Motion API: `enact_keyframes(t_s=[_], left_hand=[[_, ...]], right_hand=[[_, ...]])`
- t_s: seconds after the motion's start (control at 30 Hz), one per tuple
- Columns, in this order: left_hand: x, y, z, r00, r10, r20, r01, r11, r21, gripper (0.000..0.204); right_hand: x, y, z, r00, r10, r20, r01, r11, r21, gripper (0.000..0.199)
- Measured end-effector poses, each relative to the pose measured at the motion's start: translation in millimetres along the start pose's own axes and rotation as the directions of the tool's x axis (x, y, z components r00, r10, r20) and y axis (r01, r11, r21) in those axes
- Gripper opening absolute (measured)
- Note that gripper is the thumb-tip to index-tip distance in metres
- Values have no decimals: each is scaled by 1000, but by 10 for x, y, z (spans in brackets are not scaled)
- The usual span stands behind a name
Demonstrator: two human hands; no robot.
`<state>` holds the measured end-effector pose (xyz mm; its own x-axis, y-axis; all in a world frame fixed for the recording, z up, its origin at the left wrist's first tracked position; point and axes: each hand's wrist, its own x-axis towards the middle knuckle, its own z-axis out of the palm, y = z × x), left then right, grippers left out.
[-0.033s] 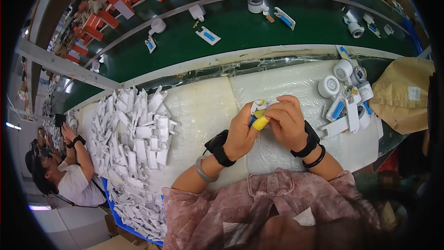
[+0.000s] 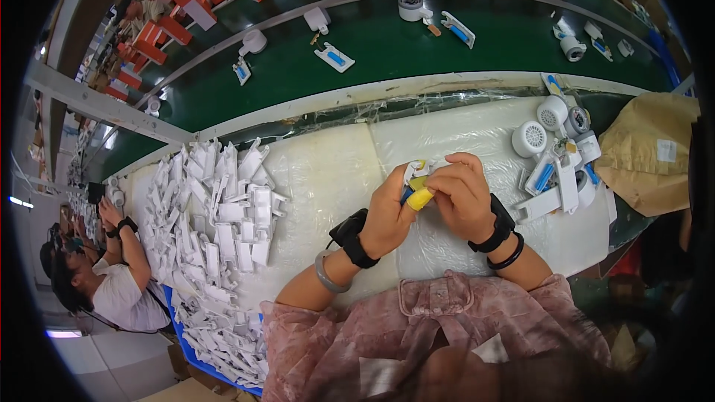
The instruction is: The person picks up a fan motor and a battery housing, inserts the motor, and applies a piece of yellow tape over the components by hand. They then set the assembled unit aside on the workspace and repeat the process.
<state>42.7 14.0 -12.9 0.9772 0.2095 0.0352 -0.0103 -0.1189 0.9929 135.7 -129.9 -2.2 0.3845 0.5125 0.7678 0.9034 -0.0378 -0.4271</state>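
Observation:
Over the middle of the padded table, my left hand (image 2: pixel 387 212) is closed around a small white plastic part (image 2: pixel 414 170). A bit of blue shows beside it, and a yellow cover (image 2: pixel 420 198) wraps the thumb. My right hand (image 2: pixel 463 197) meets it from the other side, its fingers pinched at the same part. Most of the part is hidden by the fingers, so its exact kind cannot be made out. To the right lies a cluster of white round-headed devices (image 2: pixel 530 138) with open handles, some showing blue cylindrical cells (image 2: pixel 545 176).
White plastic casing pieces (image 2: pixel 223 212) are heaped at the left, spilling toward a blue bin (image 2: pixel 192 353). Beyond the table runs a green conveyor (image 2: pixel 365 30) carrying several opened devices. A brown paper bag (image 2: pixel 648 152) stands far right. Another person (image 2: pixel 112 283) works at the left.

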Motion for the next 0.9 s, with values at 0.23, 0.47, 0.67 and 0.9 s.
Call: enact_keyframes(t_s=[0.23, 0.47, 0.67, 0.9], left_hand=[[1, 40, 9, 993, 114, 3, -114, 993, 17, 38], [5, 28, -4, 994, 106, 24, -106, 994, 5, 38], [5, -13, -7, 992, 128, 23, -128, 992, 8, 38], [-17, -24, 3, 987, 159, -11, -157, 983, 96, 35]], right_hand=[[-1, 13, -33, 1000, 15, -1, -15, 991, 130, 32], [-5, 33, -29, 998, 68, 14, -69, 985, 160, 28], [-6, 35, -27, 998, 66, 12, -67, 987, 146, 27], [-15, 12, -32, 999, 44, 6, -44, 991, 127, 28]])
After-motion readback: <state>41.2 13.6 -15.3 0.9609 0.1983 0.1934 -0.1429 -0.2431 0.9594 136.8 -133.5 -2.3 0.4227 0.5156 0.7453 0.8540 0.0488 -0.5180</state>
